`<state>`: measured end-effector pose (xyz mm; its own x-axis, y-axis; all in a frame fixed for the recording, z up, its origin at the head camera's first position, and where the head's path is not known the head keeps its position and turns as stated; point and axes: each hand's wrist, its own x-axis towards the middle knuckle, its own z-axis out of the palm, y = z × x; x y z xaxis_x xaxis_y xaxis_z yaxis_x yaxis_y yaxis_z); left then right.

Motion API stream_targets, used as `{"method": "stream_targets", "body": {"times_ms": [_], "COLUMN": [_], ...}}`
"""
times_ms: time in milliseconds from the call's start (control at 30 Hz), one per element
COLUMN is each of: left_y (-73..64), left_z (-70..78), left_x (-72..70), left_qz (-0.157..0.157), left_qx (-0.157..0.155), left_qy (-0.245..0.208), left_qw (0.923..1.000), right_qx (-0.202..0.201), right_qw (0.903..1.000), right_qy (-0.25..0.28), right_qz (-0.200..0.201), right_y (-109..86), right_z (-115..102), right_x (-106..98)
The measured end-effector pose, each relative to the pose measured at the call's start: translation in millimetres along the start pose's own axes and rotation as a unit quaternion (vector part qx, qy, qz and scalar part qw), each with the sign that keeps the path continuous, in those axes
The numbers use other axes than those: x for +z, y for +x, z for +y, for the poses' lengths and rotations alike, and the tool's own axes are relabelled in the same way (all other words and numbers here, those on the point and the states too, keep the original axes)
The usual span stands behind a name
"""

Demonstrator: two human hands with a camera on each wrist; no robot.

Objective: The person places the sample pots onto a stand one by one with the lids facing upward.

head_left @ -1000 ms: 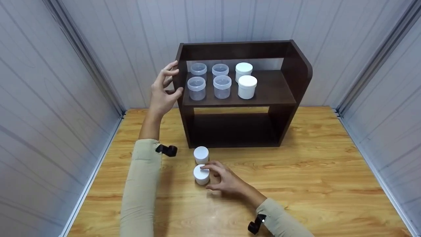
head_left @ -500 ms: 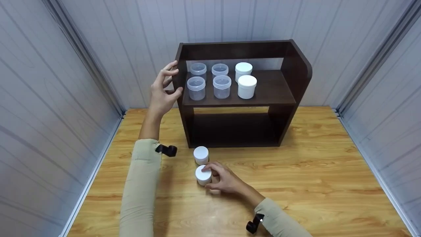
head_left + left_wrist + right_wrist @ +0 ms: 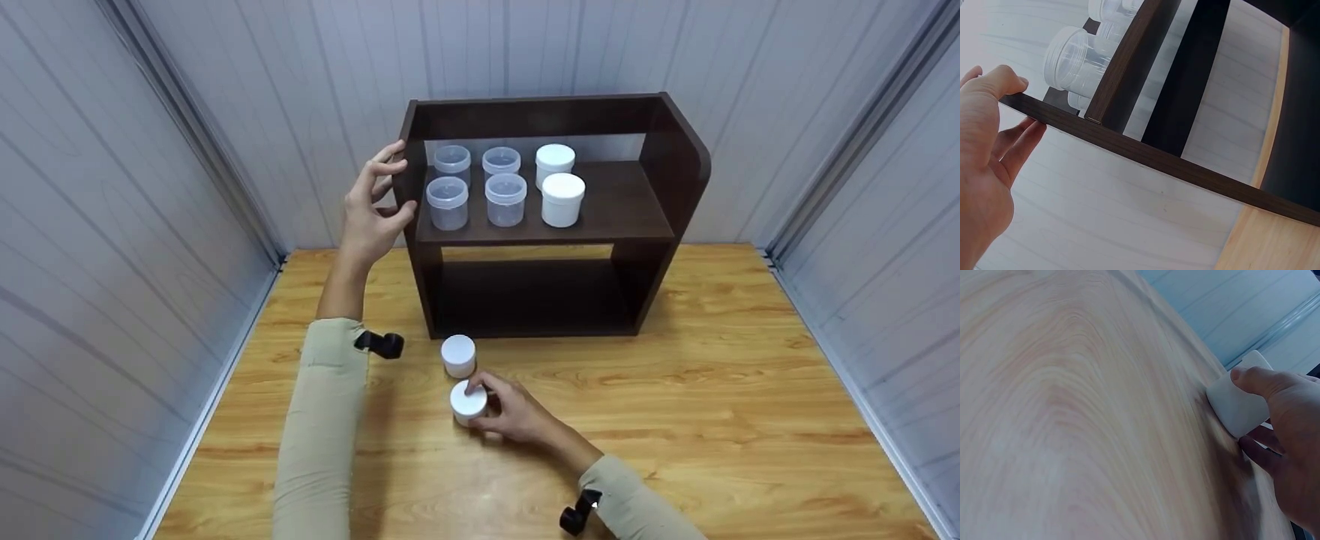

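Observation:
My right hand point(image 3: 514, 411) holds a small white lidded jar point(image 3: 466, 402) on the wooden table, thumb low on its side and a finger on the lid. In the right wrist view the same jar point(image 3: 1235, 402) stands between thumb and fingers. Just beyond it is a second white jar point(image 3: 458, 355), untouched. Over on the left, my left hand point(image 3: 373, 214) grips the side panel of a dark brown two-tier shelf point(image 3: 615, 206). The left wrist view has the thumb on one face of that panel point(image 3: 1129, 147) and the fingers on the other.
On the upper tier stand several clear jars point(image 3: 448, 206) at the left, in two rows. Two white lidded jars point(image 3: 562, 201) stand to their right. Pale panelled walls point(image 3: 187, 112) enclose the table point(image 3: 712, 405) at the back and sides.
The near white jar has slid slightly right and toward me with my right hand, widening its gap from the other jar. My left hand has stayed on the shelf.

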<state>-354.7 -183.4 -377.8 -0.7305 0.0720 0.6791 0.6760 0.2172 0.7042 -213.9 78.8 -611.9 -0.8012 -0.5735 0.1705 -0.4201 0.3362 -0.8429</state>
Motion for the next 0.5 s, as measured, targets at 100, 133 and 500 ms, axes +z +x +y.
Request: {"method": "stream_targets", "body": {"times_ms": [100, 133, 500], "left_y": [0.1, 0.1, 0.1], "left_z": [0.0, 0.0, -1.0], "left_x": [-0.2, -0.2, 0.1], "left_qz": [0.001, 0.001, 0.003], "left_qx": [-0.002, -0.003, -0.004], "left_qy": [0.0, 0.0, 0.008], "left_qw": [1.0, 1.0, 1.0], "right_qx": [-0.003, -0.004, -0.019], "right_qw": [1.0, 1.0, 0.9994], "right_qy": [0.003, 0.004, 0.026], "right_qz": [0.003, 0.005, 0.015], "right_y": [-0.6, -0.9, -6.1], "right_z": [0.6, 1.1, 3.5], "right_x": [0.6, 1.0, -2.5]}}
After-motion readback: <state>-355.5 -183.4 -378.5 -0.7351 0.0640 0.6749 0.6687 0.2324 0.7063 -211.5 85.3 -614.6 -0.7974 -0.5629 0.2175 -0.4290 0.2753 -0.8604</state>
